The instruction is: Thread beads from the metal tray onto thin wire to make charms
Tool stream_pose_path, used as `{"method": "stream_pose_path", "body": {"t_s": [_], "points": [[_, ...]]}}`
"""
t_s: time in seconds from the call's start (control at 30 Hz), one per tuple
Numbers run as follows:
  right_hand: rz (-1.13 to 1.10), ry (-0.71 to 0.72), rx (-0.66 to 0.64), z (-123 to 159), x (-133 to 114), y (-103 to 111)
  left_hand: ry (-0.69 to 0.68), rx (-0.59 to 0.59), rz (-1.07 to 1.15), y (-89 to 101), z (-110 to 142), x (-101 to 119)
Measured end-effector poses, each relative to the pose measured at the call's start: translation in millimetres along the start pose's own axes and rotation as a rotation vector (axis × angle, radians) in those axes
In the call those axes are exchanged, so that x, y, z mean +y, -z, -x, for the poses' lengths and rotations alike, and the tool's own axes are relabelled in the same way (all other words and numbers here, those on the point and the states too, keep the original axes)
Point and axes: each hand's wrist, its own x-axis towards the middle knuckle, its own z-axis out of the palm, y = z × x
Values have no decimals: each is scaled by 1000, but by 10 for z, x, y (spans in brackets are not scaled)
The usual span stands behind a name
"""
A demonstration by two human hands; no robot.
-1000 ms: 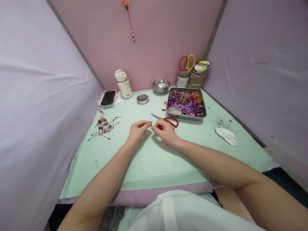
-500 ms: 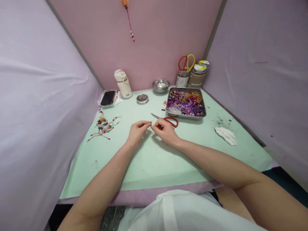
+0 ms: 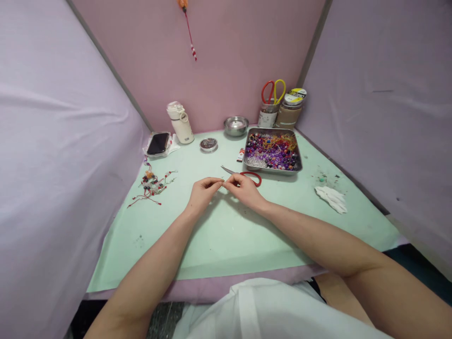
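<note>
Over the middle of the green tabletop [image 3: 197, 245], my left hand [image 3: 205, 192] and my right hand [image 3: 244, 190] meet fingertip to fingertip. Both are closed in a pinch. Something thin and tiny shows between the fingertips, too small to name. Just behind my right hand lies a pair of scissors with red handles [image 3: 254, 179], its blades pointing left and partly covered by the hand. A metal tray [image 3: 273, 172] of purple, red and clear beads [image 3: 270, 153] with yellow cord [image 3: 284, 142] stands beyond the scissors.
Beaded strings [image 3: 151, 184] lie at the left, near a phone [image 3: 158, 143] and a white bottle [image 3: 181, 125]. Along the back are a small round dish [image 3: 208, 144], a steel bowl [image 3: 236, 127], a lighter [image 3: 240, 155] and jars [image 3: 288, 115]. A crumpled white cloth [image 3: 332, 199] lies right.
My right hand has shifted slightly so that its fingertips now touch those of my left hand. My left hand stays nearly where it was.
</note>
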Motion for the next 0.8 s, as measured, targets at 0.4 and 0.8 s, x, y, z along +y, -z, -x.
{"method": "stream_pose_path", "body": {"t_s": [0.4, 0.8], "points": [[-58, -95, -23, -58, -15, 71, -215, -32, -136, 8, 19, 23], [-231, -12, 41, -47, -59, 64, -149, -60, -131, -25, 36, 50]]}}
